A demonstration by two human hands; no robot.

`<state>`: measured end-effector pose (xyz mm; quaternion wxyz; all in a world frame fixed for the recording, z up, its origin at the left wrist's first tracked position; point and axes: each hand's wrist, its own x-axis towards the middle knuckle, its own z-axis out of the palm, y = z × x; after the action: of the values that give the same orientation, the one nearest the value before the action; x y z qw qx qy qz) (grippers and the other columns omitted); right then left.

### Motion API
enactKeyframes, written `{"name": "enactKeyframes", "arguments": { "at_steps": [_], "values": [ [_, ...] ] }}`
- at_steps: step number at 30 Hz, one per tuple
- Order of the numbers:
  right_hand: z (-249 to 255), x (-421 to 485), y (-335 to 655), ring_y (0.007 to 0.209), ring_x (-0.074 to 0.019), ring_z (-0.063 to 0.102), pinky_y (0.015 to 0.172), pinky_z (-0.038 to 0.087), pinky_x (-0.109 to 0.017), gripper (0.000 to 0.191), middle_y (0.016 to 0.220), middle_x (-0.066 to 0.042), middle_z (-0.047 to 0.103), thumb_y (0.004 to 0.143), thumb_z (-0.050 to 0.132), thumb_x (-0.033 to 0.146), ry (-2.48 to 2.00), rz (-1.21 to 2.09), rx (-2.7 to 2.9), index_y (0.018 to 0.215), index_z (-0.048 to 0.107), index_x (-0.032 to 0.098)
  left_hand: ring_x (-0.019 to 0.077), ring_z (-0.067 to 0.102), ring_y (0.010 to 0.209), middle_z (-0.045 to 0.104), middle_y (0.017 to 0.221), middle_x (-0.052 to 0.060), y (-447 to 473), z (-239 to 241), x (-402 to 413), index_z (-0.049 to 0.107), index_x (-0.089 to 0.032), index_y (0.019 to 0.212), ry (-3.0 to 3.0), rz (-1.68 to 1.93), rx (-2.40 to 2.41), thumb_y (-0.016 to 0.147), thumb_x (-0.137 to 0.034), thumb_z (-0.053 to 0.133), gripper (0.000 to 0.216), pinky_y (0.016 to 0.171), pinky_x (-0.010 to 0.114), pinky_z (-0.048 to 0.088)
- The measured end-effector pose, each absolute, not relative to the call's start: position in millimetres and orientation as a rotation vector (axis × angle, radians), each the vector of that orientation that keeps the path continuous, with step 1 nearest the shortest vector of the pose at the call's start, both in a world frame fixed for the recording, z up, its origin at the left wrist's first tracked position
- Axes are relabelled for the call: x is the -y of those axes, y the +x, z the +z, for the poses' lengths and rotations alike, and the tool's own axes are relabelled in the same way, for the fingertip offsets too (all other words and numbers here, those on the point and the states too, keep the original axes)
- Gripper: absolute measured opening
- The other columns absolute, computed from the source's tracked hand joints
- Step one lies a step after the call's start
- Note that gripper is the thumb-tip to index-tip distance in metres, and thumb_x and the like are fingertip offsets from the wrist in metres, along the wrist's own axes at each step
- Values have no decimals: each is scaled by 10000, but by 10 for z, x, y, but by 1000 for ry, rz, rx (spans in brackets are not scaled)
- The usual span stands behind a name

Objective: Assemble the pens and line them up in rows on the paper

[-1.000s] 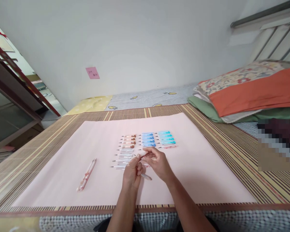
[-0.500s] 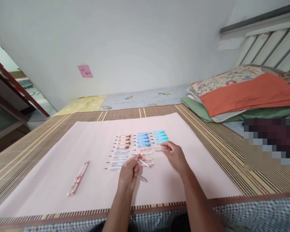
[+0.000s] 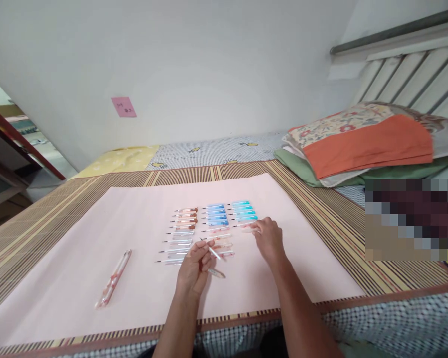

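My left hand [image 3: 194, 262] is closed around a thin white pen refill [image 3: 213, 252] with a dark tip, slanting across its fingers. A clear, patterned pen part [image 3: 217, 273] sticks out below the same hand; whether it is a cap or a barrel I cannot tell. My right hand [image 3: 269, 239] pinches a pale, see-through pen piece [image 3: 248, 230] low over the sheet. Just above that piece lies a pinkish pen [image 3: 242, 225], below the teal pens [image 3: 242, 211]. Blue pens [image 3: 215, 215], brown pens [image 3: 185, 218], clear pens [image 3: 179, 248] and pink-patterned pens [image 3: 221, 236] lie in columns.
A pale pink sheet [image 3: 149, 214] covers much of the striped mat [image 3: 321, 238]. Two pink-patterned pens [image 3: 114, 278] lie together on the left. Folded bedding [image 3: 369, 149] is stacked at the right, by the wall. A pink note [image 3: 124, 107] is on the wall.
The pinkish pen near my right hand now rests under the teal column. My right hand has come slightly nearer, fingers still pinched. My left hand keeps the refill, and the view has shifted slightly.
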<state>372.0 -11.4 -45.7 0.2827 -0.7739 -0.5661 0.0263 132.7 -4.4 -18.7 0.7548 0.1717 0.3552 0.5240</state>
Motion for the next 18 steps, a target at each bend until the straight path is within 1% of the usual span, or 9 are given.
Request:
{"name": "enactKeyframes", "arguments": {
  "at_steps": [3,5,8,11,13,16,18],
  "values": [
    [-444,104,3713,972,-237,564,810,377,-318,206,1001,-68,632,853,648,77,-2095,49,1519,960,728,235,1,338,424,729,814,95,1332,-207,46,543,-136,690,318,1136,-751,612,-24,820,309,351,114,246],
    [-454,97,3711,949,-232,569,807,379,-315,216,987,-69,638,858,635,65,-2092,50,1514,967,724,228,2,343,428,724,807,94,1335,-219,42,528,-142,691,284,1151,-743,616,-9,812,323,354,112,257],
    [-491,78,3714,898,-220,576,795,386,-305,216,961,-66,649,868,612,55,-2075,54,1509,963,715,218,-2,347,437,720,823,95,1336,-225,35,566,-122,732,282,1177,-736,625,-19,822,296,356,108,262],
    [-532,54,3717,884,-217,579,789,392,-298,204,941,-61,657,878,588,59,-2050,43,1495,940,702,216,-10,336,443,727,876,104,1339,-222,37,626,-95,801,322,1161,-724,663,-89,846,260,357,107,266],
    [-550,43,3718,890,-216,586,786,395,-294,189,931,-58,661,880,581,67,-2035,46,1482,923,691,214,-12,329,447,729,897,115,1344,-223,45,640,-91,805,343,1141,-708,674,-134,863,262,361,107,271],
    [-560,42,3721,891,-210,598,784,400,-290,162,921,-53,669,873,592,76,-2023,59,1472,913,679,207,-12,325,453,716,856,108,1354,-235,59,646,-83,766,359,1125,-672,666,-163,882,268,365,105,274],
    [-559,48,3725,885,-207,603,779,402,-289,148,918,-52,672,872,598,85,-2018,64,1473,907,677,205,-13,321,456,696,824,88,1360,-246,63,665,-74,773,361,1118,-656,670,-167,879,256,363,102,266]
  ]
}}
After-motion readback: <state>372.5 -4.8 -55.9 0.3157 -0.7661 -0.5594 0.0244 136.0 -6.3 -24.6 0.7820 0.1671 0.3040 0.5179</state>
